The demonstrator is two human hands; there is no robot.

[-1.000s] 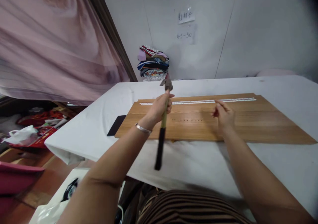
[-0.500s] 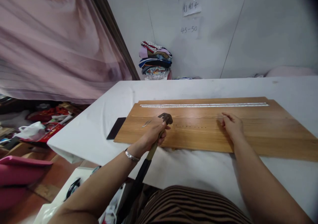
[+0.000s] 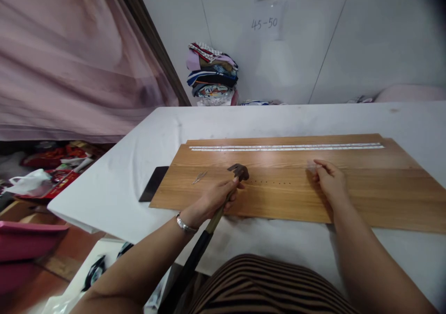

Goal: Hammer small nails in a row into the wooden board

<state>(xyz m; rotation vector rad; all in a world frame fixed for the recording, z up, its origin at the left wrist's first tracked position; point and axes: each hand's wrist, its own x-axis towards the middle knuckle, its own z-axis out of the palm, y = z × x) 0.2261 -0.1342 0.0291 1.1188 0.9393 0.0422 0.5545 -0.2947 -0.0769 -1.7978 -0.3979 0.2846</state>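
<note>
My left hand is wrapped around a claw hammer, gripping the handle close below the metal head. The hammer head is above the wooden board, and its black grip points back toward my body. To the right, my right hand is over the board with thumb and fingers pinched together; a faint, pale, see-through patch shows at the fingertips, too unclear to name. Between the hands runs a row of small dark nail-like points. Several loose nails lie on the board, left of the hammer.
Two white measuring strips run along the board's far side. A black flat piece lies by its left edge on the white-covered table. Folded clothes are stacked at the back by the wall. A pink curtain hangs at left.
The view has tilted down and come a little closer, so the board looks larger. Both hands keep nearly the same pose, the left still gripping the hammer.
</note>
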